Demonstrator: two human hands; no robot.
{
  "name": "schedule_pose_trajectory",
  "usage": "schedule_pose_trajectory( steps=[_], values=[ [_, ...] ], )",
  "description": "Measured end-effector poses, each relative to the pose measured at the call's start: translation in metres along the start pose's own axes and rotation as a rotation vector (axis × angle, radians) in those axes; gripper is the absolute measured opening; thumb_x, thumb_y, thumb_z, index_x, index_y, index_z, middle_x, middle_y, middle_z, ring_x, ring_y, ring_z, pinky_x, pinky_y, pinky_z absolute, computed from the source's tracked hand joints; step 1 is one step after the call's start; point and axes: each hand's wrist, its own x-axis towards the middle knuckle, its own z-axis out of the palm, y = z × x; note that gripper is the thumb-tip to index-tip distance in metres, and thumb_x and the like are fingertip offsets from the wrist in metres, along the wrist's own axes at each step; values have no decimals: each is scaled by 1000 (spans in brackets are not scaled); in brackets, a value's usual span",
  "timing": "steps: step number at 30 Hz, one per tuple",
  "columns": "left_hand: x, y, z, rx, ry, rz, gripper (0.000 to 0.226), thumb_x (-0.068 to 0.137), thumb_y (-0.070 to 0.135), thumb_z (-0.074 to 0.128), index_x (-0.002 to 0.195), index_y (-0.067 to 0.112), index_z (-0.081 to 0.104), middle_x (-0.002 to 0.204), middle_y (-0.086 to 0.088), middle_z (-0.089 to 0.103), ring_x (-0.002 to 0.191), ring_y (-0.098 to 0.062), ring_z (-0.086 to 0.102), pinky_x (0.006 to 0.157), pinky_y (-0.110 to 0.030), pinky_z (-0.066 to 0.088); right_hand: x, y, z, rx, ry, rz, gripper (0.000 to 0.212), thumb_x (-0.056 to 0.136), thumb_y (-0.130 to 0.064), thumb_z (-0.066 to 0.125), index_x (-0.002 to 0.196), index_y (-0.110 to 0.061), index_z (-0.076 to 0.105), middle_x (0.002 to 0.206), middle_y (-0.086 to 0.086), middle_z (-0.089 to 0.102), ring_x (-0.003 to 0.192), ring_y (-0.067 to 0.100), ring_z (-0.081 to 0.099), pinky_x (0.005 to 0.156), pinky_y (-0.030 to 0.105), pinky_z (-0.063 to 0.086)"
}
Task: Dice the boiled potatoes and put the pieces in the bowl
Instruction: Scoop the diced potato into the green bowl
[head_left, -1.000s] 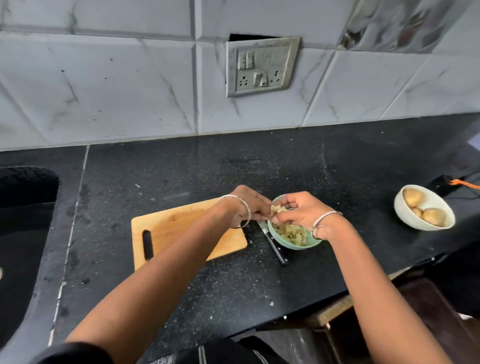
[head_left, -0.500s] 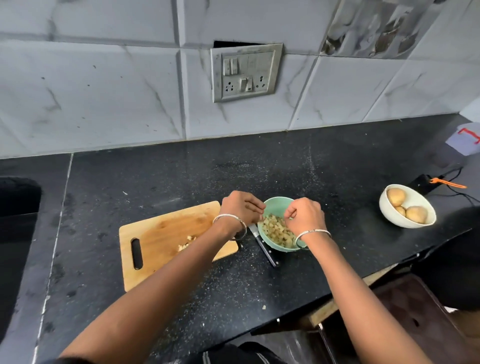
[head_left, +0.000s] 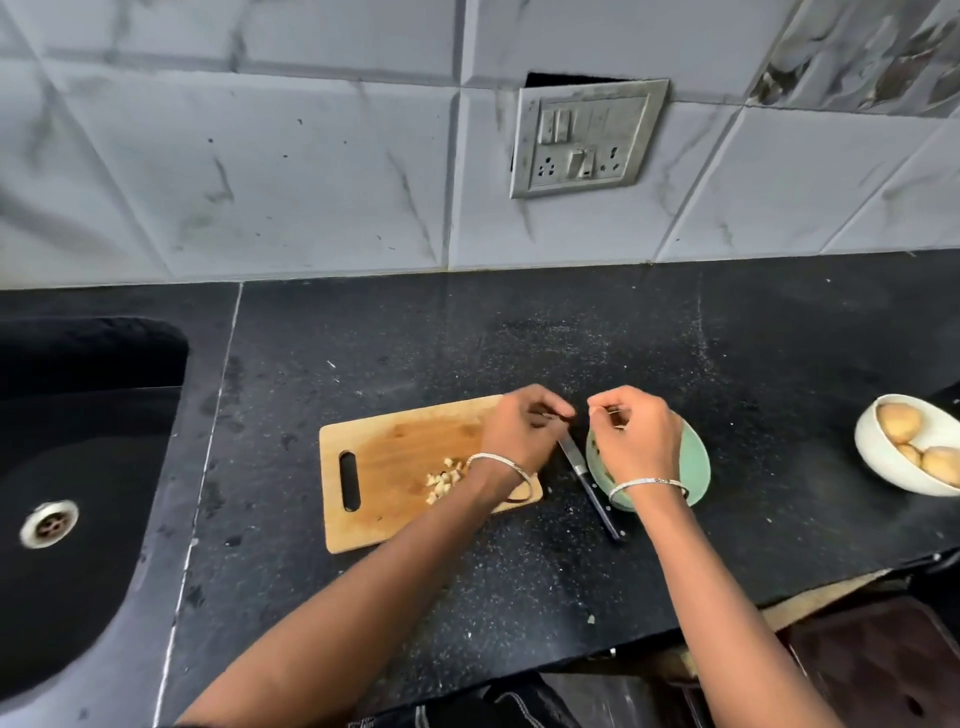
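Note:
A wooden cutting board (head_left: 395, 467) lies on the black counter with a small heap of diced potato (head_left: 444, 480) near its right side. My left hand (head_left: 519, 434) hovers over the board's right end, fingers curled to the thumb, with nothing visible in it. Over the green bowl (head_left: 698, 467) my right hand (head_left: 636, 439) hangs with curled fingers and hides most of the bowl's contents. A black-handled knife (head_left: 592, 483) lies on the counter between board and bowl. At the right edge, whole boiled potatoes (head_left: 898, 422) sit in a white bowl (head_left: 878, 462).
A black sink (head_left: 78, 467) with a metal drain fills the left side. A tiled wall with a switch and socket plate (head_left: 587, 137) stands behind. The counter's front edge runs close below my arms, with dark items beneath at the lower right.
The view has shifted, bringing the sink into sight. Both hands have risen slightly from the green bowl, and the left hand has drawn back toward the board's right end.

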Motion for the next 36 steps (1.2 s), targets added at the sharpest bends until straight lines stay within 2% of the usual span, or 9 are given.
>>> schedule_pose_trajectory(
  steps=[5,8,13,16,19,25,28,32,36],
  values=[
    [-6,-31,-73,-85,116,-242,15,86,1,65,82,16,66,79,-6,69,70,-18,67,65,-31,57,-24,-15,39,6,-240,-131,16,83,-9,68,90,-20,77,86,-6,75,77,10,69,79,34,57],
    [-22,-50,-107,-21,162,-328,15,85,-1,63,83,13,68,75,-7,68,68,-19,64,64,-31,57,-42,-29,68,-46,-486,-223,26,89,-20,67,115,-20,71,113,-3,72,103,13,66,97,31,50],
    [-46,-71,-130,66,233,-398,12,84,0,65,82,11,68,69,-6,67,66,-22,64,73,-41,60,-73,-44,110,-160,-657,-451,47,96,-30,58,140,-14,51,147,5,48,138,22,41,112,34,36],
    [-51,-78,-134,169,247,-385,15,82,6,69,78,20,69,69,-3,70,68,-24,69,73,-41,60,-91,-33,134,-174,-687,-496,45,100,-27,45,143,-12,48,155,10,36,146,25,28,119,39,28],
    [-52,-82,-136,242,243,-364,15,79,11,72,75,25,69,69,1,70,67,-21,69,73,-41,59,-95,-15,142,-164,-681,-506,59,97,-43,21,141,-19,52,153,6,41,145,20,30,118,36,28],
    [-54,-79,-128,326,162,-310,11,77,14,76,80,22,69,72,3,70,64,-15,66,76,-39,58,-81,8,121,-135,-453,-667,29,86,-5,62,113,-10,73,123,6,68,122,22,59,102,39,50],
    [-54,-78,-123,323,128,-319,12,77,16,77,80,24,69,73,3,71,68,-15,68,74,-38,58,-79,19,115,-216,-435,-709,42,77,8,73,115,-9,71,123,7,68,120,27,61,96,41,54],
    [-58,-77,-120,375,106,-310,17,76,12,77,78,27,69,72,7,70,67,-11,66,74,-34,58,-93,18,104,-325,-495,-730,70,77,19,57,141,-10,50,149,11,45,141,31,37,110,39,38],
    [-62,-74,-114,533,2,-260,20,70,15,83,81,27,71,69,14,66,70,-7,63,72,-24,52,-98,15,104,-429,-505,-714,68,76,15,66,140,-5,51,148,12,46,138,32,41,94,42,55]
  ],
)
